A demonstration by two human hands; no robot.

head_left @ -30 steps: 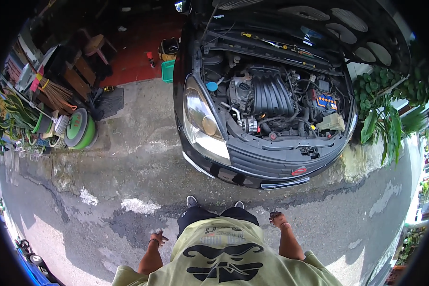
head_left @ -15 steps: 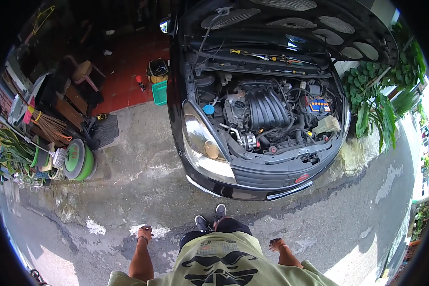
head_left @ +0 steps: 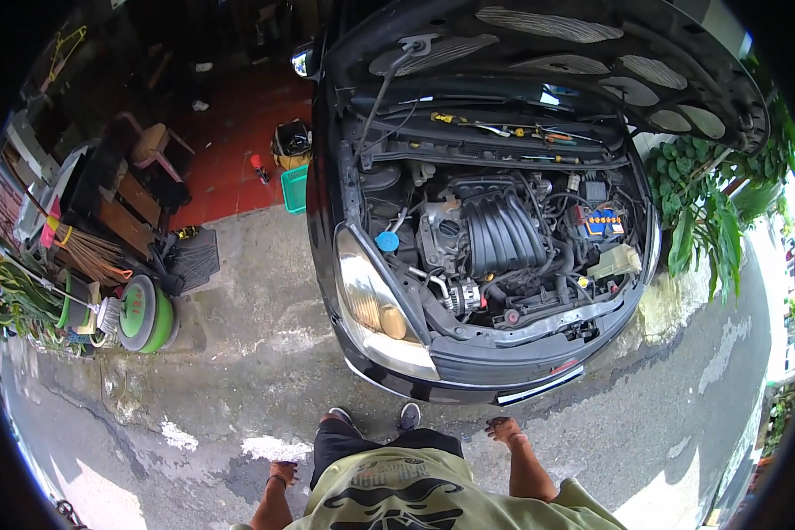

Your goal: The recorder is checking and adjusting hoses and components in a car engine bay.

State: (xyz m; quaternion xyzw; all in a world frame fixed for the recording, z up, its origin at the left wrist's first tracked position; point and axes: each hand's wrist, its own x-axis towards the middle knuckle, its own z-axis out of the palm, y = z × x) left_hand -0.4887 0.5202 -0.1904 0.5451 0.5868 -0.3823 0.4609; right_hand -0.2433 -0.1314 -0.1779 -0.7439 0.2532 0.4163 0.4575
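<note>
A black car [head_left: 325, 256] stands in front of me with its hood [head_left: 539, 88] propped up. In its bay sit the black engine cover [head_left: 503, 234], a battery [head_left: 602, 223] and a blue round cap [head_left: 387, 241]. My right hand [head_left: 505, 431] hangs just short of the front bumper [head_left: 468, 389], not touching it, fingers loosely bent and apart, holding nothing I can see. At my left side, low over the pavement, my left hand [head_left: 283, 473] has its fingers loosely bent, with nothing visible in them.
Long hand tools [head_left: 512, 131] lie along the base of the windshield. To the left are a green basket [head_left: 295, 190], a tool bag [head_left: 291, 144], a red-topped can [head_left: 258, 166], a broom [head_left: 88, 247] and a green round container [head_left: 146, 314]. Leafy plants [head_left: 698, 212] crowd the car's right side.
I have stepped closer to the car, and it sits larger in view. My right hand has swung forward toward the bumper. My left hand has swung back.
</note>
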